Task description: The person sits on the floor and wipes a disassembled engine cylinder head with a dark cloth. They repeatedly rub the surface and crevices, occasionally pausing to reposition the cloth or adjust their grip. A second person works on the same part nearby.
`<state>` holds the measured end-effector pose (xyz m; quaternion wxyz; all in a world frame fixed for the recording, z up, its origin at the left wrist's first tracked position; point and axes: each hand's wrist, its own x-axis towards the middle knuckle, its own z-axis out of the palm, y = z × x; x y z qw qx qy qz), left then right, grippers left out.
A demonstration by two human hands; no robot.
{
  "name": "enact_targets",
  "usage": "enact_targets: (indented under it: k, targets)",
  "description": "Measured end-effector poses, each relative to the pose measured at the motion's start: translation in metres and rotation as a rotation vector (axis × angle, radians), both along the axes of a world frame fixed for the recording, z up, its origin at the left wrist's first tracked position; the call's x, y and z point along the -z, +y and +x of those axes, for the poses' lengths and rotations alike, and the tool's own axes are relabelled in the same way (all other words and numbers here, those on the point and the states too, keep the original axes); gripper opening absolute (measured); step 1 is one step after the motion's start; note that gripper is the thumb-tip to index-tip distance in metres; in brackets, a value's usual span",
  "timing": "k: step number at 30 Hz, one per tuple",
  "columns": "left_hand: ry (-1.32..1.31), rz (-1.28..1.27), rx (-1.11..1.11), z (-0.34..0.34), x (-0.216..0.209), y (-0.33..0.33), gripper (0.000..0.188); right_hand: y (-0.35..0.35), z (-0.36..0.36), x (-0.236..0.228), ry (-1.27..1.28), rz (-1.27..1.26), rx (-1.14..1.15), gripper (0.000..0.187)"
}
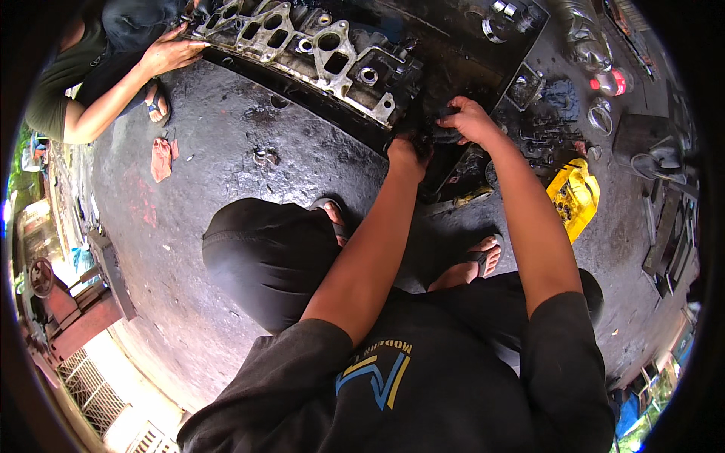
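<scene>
A greasy metal engine cylinder head [313,57] with several round and oblong openings lies over a dark metal tray [483,75]. At its near right end is my left hand [409,143], blackened and in deep shadow, so its fingers cannot be made out. Just to the right, my right hand [470,123] has thumb and fingers closed on a dark, greasy part [445,134], whose kind is too dark to tell. Both hands are close together over the tray's near corner.
Another person's hand [170,54] rests at the cylinder head's far left end. Shiny metal rings [492,30] lie in the tray. Right of it are a yellow container [574,198] with small parts, a bottle with a red label [610,81] and scattered tools. A pinkish rag [161,158] lies left.
</scene>
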<state>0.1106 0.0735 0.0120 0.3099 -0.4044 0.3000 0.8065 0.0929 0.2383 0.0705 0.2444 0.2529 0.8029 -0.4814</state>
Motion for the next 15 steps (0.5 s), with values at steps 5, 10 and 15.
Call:
enact_targets:
  k: [5, 10, 15]
  targets:
    - [0.131, 0.25, 0.024, -0.011, -0.014, 0.019, 0.034, -0.024, 0.009, -0.016, 0.204, 0.183, -0.218, 0.08]
    - [0.165, 0.299, 0.059, -0.01, -0.034, 0.02, 0.038, -0.038, 0.029, -0.007, 0.41, 0.456, -0.204, 0.059]
    - [0.092, 0.264, 0.122, -0.01, -0.032, 0.018, 0.039, -0.049, 0.029, -0.009, 0.31, 0.571, -0.211, 0.03]
